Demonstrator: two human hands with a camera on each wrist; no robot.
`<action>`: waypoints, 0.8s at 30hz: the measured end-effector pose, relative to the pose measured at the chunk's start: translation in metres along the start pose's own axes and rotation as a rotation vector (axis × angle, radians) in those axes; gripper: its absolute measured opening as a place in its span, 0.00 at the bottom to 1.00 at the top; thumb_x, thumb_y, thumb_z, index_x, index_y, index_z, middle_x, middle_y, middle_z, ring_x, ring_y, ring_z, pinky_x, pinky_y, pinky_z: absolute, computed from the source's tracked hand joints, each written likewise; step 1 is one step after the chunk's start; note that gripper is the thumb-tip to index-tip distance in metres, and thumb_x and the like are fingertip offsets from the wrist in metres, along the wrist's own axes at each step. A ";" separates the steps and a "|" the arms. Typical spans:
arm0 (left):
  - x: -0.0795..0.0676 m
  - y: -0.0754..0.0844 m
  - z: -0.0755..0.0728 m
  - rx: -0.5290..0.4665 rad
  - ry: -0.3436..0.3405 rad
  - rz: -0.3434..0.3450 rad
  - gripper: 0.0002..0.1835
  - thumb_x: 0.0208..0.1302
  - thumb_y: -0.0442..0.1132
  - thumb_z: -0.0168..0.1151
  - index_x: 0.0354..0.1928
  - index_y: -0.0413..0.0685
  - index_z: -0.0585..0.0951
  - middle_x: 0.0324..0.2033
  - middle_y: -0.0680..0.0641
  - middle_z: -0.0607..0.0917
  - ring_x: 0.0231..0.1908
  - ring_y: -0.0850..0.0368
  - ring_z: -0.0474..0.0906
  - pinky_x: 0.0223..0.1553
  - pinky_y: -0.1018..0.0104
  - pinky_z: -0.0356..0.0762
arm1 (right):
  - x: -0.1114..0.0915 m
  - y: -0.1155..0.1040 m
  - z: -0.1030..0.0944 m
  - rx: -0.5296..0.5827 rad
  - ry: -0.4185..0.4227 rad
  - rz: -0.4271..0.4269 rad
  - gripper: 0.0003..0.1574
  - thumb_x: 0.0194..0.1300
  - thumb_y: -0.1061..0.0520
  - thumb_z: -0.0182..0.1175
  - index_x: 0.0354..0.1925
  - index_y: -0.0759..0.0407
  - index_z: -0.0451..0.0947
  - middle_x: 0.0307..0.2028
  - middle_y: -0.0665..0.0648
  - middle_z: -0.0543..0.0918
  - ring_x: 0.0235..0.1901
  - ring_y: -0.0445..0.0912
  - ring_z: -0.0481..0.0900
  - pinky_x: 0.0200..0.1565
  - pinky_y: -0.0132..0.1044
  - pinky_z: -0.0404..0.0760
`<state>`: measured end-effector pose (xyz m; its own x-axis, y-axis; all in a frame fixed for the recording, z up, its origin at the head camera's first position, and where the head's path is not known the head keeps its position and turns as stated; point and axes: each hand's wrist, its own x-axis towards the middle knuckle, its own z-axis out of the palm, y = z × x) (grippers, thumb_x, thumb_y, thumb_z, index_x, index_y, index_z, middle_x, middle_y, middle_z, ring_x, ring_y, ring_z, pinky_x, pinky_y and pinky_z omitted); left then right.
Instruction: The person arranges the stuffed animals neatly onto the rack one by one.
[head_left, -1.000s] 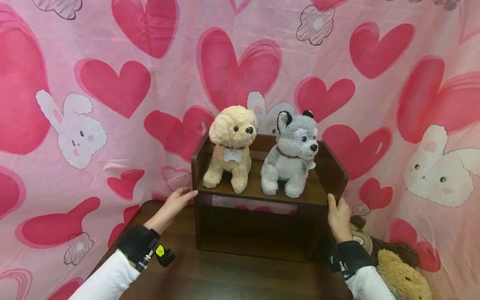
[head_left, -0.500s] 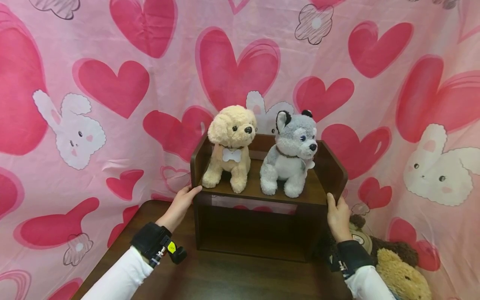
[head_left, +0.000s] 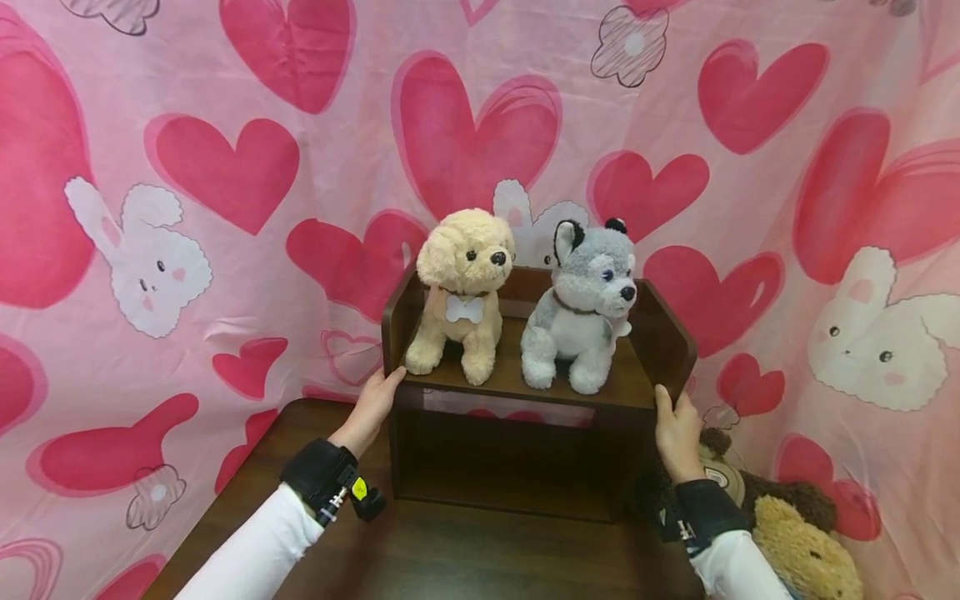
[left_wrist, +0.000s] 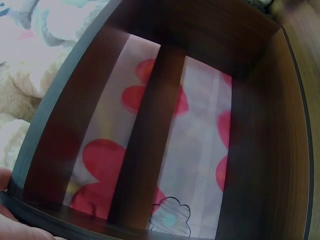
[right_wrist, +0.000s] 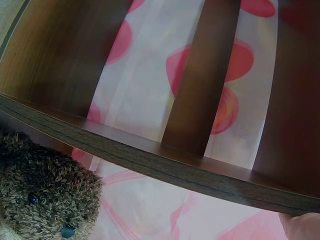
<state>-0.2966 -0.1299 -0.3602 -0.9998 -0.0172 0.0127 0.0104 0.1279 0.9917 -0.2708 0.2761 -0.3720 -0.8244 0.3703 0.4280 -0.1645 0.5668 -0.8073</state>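
A dark brown wooden desktop shelf (head_left: 663,333) stands in the middle of the head view. My left hand (head_left: 367,412) grips its left front corner at the height of the upper board. In the left wrist view the thumb (left_wrist: 4,178) lies on one face of that corner and the fingers (left_wrist: 22,229) on the other. At the right front corner my right hand (head_left: 678,433) holds the side panel, thumb toward the front; only a bit of it (right_wrist: 304,227) shows in the right wrist view. A cream plush dog (head_left: 457,333) and a grey-white plush husky (head_left: 577,333) sit on the upper board.
The shelf stands on a dark brown table (head_left: 480,558). Right of it lie a dark brown plush toy (head_left: 802,504) and a tan teddy bear (head_left: 806,554). A pink curtain (head_left: 337,167) printed with hearts and rabbits hangs behind.
My left hand has moved right and slightly up, its thumb now further onto the shelf's corner. The right hand, the shelf and both plush dogs have stayed in place.
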 end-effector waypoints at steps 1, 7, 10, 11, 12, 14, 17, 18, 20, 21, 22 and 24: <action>0.000 0.000 0.000 0.000 -0.004 0.009 0.30 0.71 0.42 0.40 0.68 0.31 0.47 0.67 0.32 0.49 0.67 0.39 0.42 0.65 0.47 0.42 | 0.000 0.000 0.000 -0.001 0.000 0.000 0.29 0.72 0.50 0.39 0.53 0.77 0.64 0.50 0.79 0.70 0.52 0.67 0.66 0.53 0.58 0.63; 0.001 -0.001 0.001 0.015 -0.014 0.015 0.30 0.71 0.42 0.39 0.68 0.33 0.47 0.68 0.33 0.49 0.67 0.41 0.42 0.65 0.46 0.42 | 0.000 -0.002 -0.002 -0.028 -0.012 0.011 0.29 0.72 0.50 0.39 0.52 0.77 0.65 0.49 0.79 0.70 0.52 0.67 0.67 0.51 0.59 0.64; 0.002 -0.001 0.001 0.018 -0.013 0.020 0.30 0.71 0.41 0.38 0.68 0.33 0.47 0.67 0.34 0.49 0.67 0.41 0.42 0.65 0.46 0.43 | 0.001 -0.004 -0.006 -0.055 -0.043 0.009 0.28 0.72 0.50 0.39 0.47 0.77 0.66 0.45 0.77 0.72 0.48 0.65 0.69 0.47 0.57 0.66; 0.002 -0.001 0.001 0.018 -0.014 0.023 0.30 0.71 0.41 0.38 0.68 0.33 0.48 0.67 0.34 0.50 0.67 0.41 0.43 0.65 0.47 0.43 | 0.001 -0.005 -0.007 -0.063 -0.054 0.005 0.28 0.72 0.49 0.39 0.45 0.76 0.67 0.43 0.76 0.73 0.45 0.63 0.69 0.45 0.56 0.66; 0.002 -0.001 0.001 0.018 -0.014 0.024 0.30 0.71 0.41 0.38 0.68 0.33 0.48 0.67 0.34 0.50 0.67 0.41 0.43 0.65 0.46 0.43 | 0.002 -0.005 -0.008 -0.075 -0.060 -0.005 0.28 0.72 0.48 0.39 0.42 0.76 0.67 0.40 0.75 0.73 0.42 0.62 0.70 0.42 0.54 0.67; 0.003 -0.001 0.001 0.022 -0.013 0.026 0.29 0.71 0.41 0.38 0.68 0.32 0.48 0.67 0.33 0.51 0.67 0.41 0.44 0.65 0.46 0.43 | 0.003 -0.005 -0.011 -0.093 -0.090 -0.019 0.31 0.71 0.45 0.38 0.38 0.74 0.67 0.35 0.73 0.73 0.37 0.61 0.70 0.37 0.51 0.67; 0.003 -0.001 0.001 0.031 -0.008 0.031 0.29 0.71 0.41 0.38 0.67 0.32 0.49 0.66 0.33 0.52 0.66 0.41 0.45 0.64 0.46 0.44 | 0.004 -0.007 -0.016 -0.120 -0.125 -0.027 0.33 0.70 0.41 0.38 0.33 0.72 0.67 0.28 0.68 0.71 0.30 0.57 0.68 0.31 0.45 0.66; 0.003 -0.001 0.001 0.033 -0.006 0.031 0.29 0.71 0.41 0.39 0.67 0.31 0.50 0.66 0.32 0.53 0.66 0.40 0.46 0.64 0.46 0.44 | 0.005 -0.008 -0.017 -0.137 -0.143 -0.022 0.33 0.70 0.41 0.38 0.32 0.72 0.66 0.27 0.66 0.70 0.29 0.56 0.68 0.30 0.44 0.65; 0.003 -0.001 0.001 0.041 -0.001 0.035 0.28 0.71 0.40 0.39 0.67 0.31 0.51 0.66 0.32 0.54 0.66 0.40 0.47 0.64 0.47 0.45 | 0.005 -0.012 -0.021 -0.179 -0.177 -0.009 0.32 0.70 0.42 0.37 0.31 0.71 0.66 0.26 0.65 0.69 0.28 0.56 0.68 0.30 0.44 0.65; 0.002 0.000 0.002 0.047 0.001 0.040 0.28 0.71 0.40 0.39 0.67 0.31 0.51 0.65 0.32 0.55 0.66 0.40 0.48 0.64 0.47 0.46 | 0.005 -0.014 -0.022 -0.204 -0.192 -0.002 0.32 0.70 0.42 0.37 0.30 0.71 0.66 0.25 0.64 0.69 0.27 0.56 0.68 0.29 0.44 0.65; 0.002 0.000 0.002 0.052 0.003 0.042 0.28 0.71 0.40 0.39 0.67 0.31 0.51 0.65 0.32 0.56 0.65 0.40 0.49 0.64 0.47 0.46 | 0.005 -0.016 -0.024 -0.232 -0.227 0.010 0.32 0.71 0.43 0.36 0.31 0.72 0.65 0.25 0.64 0.69 0.28 0.57 0.68 0.31 0.45 0.66; 0.002 0.000 0.002 0.065 0.008 0.044 0.28 0.71 0.40 0.39 0.67 0.32 0.51 0.65 0.32 0.56 0.65 0.40 0.49 0.64 0.47 0.46 | 0.006 -0.020 -0.028 -0.271 -0.265 0.020 0.31 0.71 0.45 0.35 0.29 0.71 0.65 0.23 0.63 0.70 0.26 0.55 0.70 0.29 0.43 0.67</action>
<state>-0.2987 -0.1276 -0.3606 -0.9982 -0.0183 0.0573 0.0527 0.1929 0.9798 -0.2573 0.2875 -0.3422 -0.9433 0.2003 0.2649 -0.0272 0.7484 -0.6627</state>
